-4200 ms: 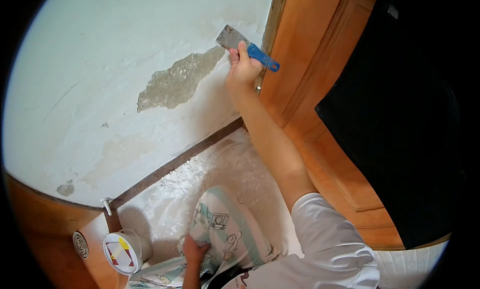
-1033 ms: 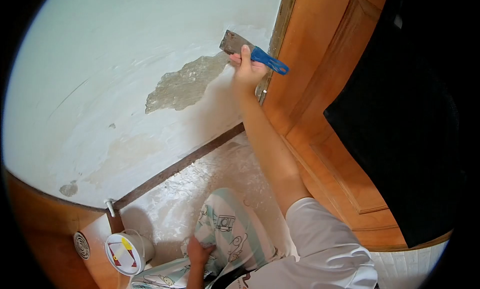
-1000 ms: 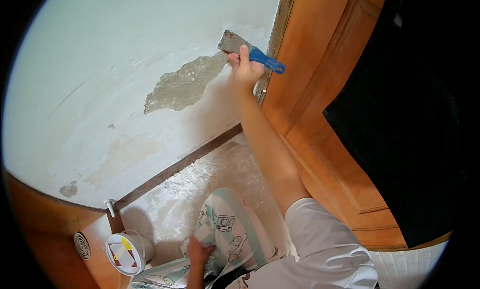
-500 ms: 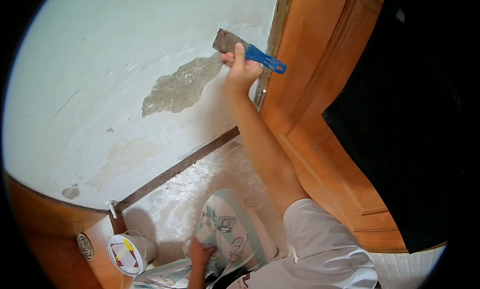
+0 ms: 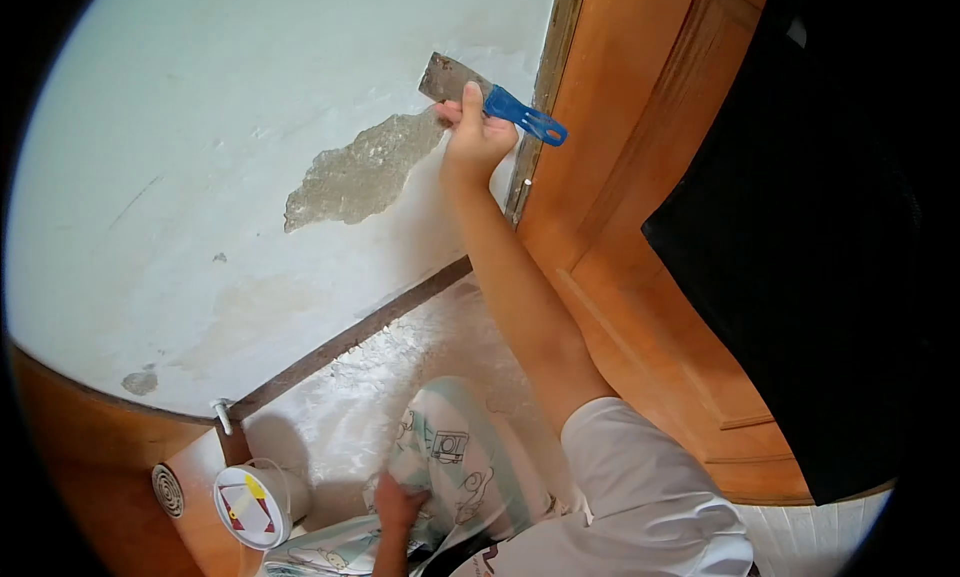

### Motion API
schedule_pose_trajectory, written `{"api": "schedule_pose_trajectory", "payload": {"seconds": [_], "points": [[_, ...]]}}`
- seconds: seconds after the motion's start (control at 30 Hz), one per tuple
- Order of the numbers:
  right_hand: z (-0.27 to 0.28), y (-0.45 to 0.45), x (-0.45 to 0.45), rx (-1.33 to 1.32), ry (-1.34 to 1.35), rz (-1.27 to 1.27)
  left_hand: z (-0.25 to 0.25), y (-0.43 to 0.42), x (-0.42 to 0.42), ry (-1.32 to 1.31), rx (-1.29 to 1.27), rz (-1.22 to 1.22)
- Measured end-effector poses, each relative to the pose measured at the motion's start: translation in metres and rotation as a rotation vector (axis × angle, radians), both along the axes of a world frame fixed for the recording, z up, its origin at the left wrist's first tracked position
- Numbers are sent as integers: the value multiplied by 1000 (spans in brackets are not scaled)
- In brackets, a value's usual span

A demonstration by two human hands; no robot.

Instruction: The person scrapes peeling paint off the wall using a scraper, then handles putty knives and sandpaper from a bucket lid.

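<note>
Head view: the right hand (image 5: 474, 145) is grasping a blue-handled putty knife (image 5: 507, 106) just above the upper-right end of the bare grey wall patch (image 5: 358, 173); scraping is apparently proceeding, the next stroke calling for a flat blade (image 5: 447, 76). Below the patch, the left hand (image 5: 398, 501) is resting on the trouser leg (image 5: 462, 439), grip indiscernible; against one second ago, the blade is lying slightly farther left relative to the patch.

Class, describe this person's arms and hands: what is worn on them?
The right arm has a short, loose white sleeve with creases. The right hand and left hand are bare: five-fingered human hands, with no gloves visible. Any left sleeve is out of view.
</note>
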State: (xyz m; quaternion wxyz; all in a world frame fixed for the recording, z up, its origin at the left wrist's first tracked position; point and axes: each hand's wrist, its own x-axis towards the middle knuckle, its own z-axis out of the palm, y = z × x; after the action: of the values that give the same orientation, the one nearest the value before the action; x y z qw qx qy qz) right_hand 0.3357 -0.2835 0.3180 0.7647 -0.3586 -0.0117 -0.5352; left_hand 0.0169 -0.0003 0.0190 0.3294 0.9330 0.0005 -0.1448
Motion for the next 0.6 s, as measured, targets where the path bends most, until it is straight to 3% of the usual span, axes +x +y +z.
{"api": "schedule_pose_trajectory", "payload": {"seconds": [0.2, 0.3, 0.4, 0.43, 0.6], "points": [[1, 23, 6, 433, -101, 246, -3, 4, -2, -25, 22, -27], [-11, 11, 3, 211, -11, 197, -8, 6, -3, -20, 9, 5], [-24, -2, 0, 186, 7, 78, 11, -1, 0, 11, 33, 8], [-23, 0, -1, 360, -72, 155, 9, -1, 1, -1, 35, -1], [-29, 10, 0, 293, -79, 174, -9, 7, -3, -23, 3, -12]]}}
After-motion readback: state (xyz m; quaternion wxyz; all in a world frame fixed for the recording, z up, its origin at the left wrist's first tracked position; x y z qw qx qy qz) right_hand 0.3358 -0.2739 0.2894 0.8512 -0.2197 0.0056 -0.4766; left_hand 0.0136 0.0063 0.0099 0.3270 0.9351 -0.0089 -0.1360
